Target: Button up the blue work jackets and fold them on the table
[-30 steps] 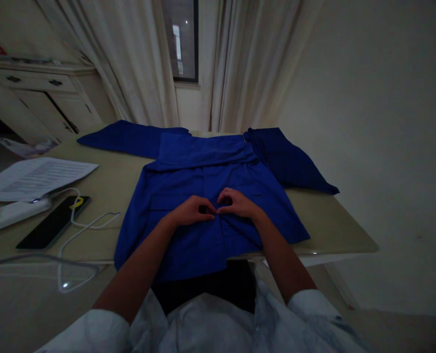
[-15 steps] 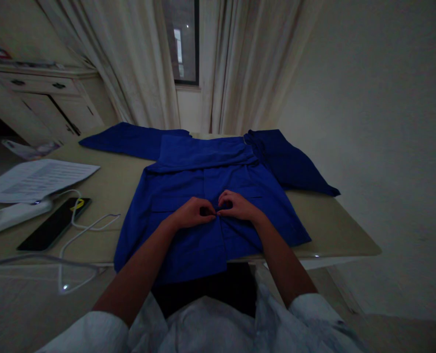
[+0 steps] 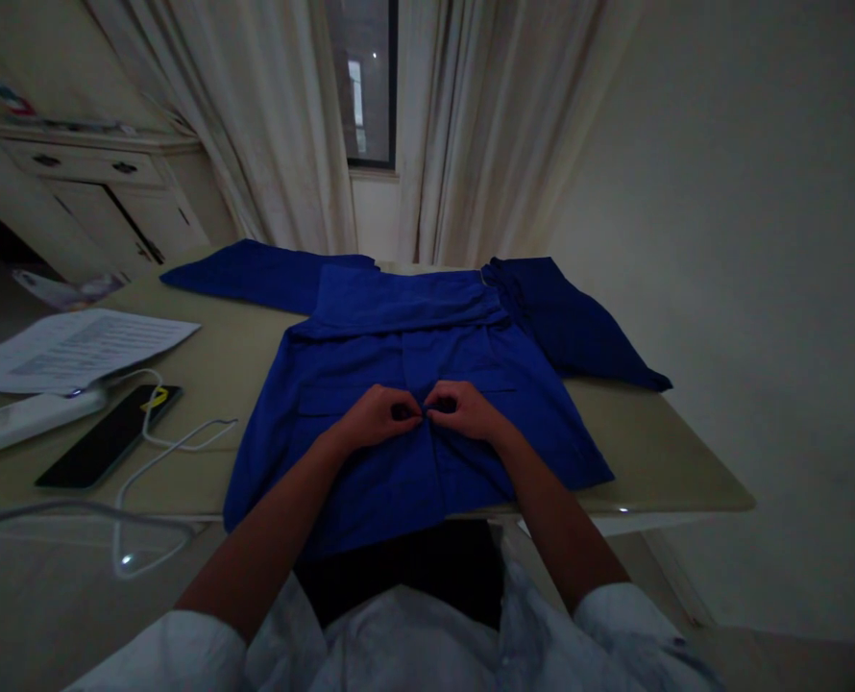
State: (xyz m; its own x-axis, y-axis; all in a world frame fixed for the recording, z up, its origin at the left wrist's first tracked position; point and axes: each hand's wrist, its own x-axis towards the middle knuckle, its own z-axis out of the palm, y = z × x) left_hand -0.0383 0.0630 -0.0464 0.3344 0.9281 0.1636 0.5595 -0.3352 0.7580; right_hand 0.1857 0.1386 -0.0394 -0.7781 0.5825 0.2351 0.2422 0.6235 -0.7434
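Note:
A blue jacket [image 3: 355,360] lies spread over the table, its sleeves reaching out to the left and right at the back. Its lower edge hangs over the table's near side on the left. At the front placket, my left hand [image 3: 380,413] pinches the cloth between thumb and fingers. Just beside it, almost touching, my right hand [image 3: 466,408] pinches the other side of the same front opening. Whatever lies between the fingertips, such as a button, is too small and dark to make out.
On the table's [image 3: 244,356] left are printed papers [image 3: 96,341], a white power strip [image 3: 31,423], a dark phone [image 3: 107,437] and a looping white cable [image 3: 175,444]. Behind stand curtains [image 3: 276,125] and a white cabinet [image 3: 132,183]. A wall [image 3: 745,288] rises on the right.
My right hand has shifted slightly left, and its fingertips have closed in on the placket. The left hand still pinches at the same spot. The view has turned very slightly.

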